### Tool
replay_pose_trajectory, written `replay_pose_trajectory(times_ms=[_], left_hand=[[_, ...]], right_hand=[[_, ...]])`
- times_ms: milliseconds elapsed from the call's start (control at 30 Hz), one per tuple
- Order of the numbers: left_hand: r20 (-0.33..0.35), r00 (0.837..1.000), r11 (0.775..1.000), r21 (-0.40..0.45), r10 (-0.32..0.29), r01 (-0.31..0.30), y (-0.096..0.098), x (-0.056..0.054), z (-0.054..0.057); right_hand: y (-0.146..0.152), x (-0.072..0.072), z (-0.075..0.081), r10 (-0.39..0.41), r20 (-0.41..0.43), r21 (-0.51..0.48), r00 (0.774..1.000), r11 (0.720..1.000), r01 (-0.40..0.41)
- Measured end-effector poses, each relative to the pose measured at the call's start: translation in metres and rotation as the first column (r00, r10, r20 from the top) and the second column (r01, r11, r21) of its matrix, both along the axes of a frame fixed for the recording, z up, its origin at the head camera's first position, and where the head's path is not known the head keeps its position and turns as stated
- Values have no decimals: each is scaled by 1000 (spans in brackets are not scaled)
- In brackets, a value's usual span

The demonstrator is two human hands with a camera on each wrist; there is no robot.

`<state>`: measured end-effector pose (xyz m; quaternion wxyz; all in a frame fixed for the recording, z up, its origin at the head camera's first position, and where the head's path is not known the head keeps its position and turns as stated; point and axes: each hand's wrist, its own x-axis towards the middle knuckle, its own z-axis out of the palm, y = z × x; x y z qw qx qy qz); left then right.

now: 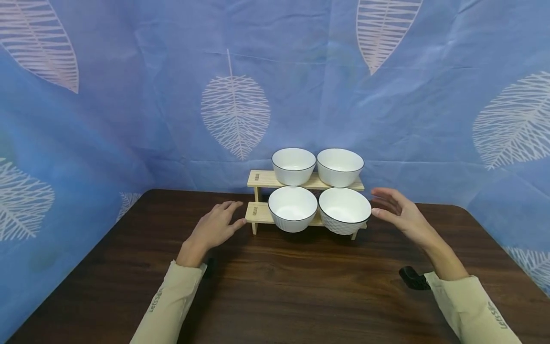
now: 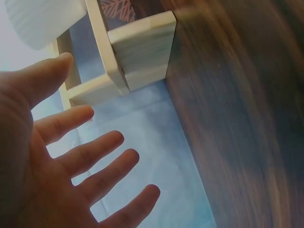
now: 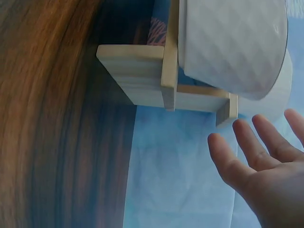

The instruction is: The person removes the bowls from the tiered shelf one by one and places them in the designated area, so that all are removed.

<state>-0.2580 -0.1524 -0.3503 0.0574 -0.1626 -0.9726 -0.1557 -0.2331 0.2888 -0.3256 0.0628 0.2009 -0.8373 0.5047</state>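
Note:
Two rows of white bowls with dark rims stand on a two-tier light wood rack (image 1: 260, 212). The front left bowl (image 1: 293, 210) is ribbed outside; the front right bowl (image 1: 344, 212) has a diamond-like relief. Behind them, on the upper tier, are a back left bowl (image 1: 294, 165) and a back right bowl (image 1: 340, 166). My left hand (image 1: 216, 225) is beside the rack's left end, fingers spread, holding nothing; whether the thumb touches the wood I cannot tell. Just right of the front right bowl, my right hand (image 1: 401, 215) holds nothing, its fingers loosely extended.
The rack stands near the back of a dark brown wooden table (image 1: 275, 286). A blue cloth (image 1: 172, 95) with white leaf prints hangs behind and around it. At the right cuff is a small black object (image 1: 414, 278).

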Motion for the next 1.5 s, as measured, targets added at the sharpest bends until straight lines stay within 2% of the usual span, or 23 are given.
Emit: replay_pose_trajectory(times_ms=[400,600,833,1133,1333,1500], left_hand=[[46,998,999,24,-45,44,8,-10,-3],[84,994,997,36,-65,62,15,-14,-4],[127,989,997,28,-71,68,25,-20,-4],[182,982,999,15,-50,48,29,-25,-4],[156,988,1000,23,-15,12,32,-26,-5],[118,993,999,38,2,-7,34,-24,-9]], right_hand=[[-18,-9,0,71,64,-29,995,997,-69],[-24,-10,2,65,88,-8,994,998,-64],[-28,-12,1,83,85,-42,993,996,-80],[-34,-14,-4,54,52,55,997,997,-57],[-39,-16,-5,40,34,90,999,995,-43],[-43,-15,-7,-31,51,141,998,990,24]])
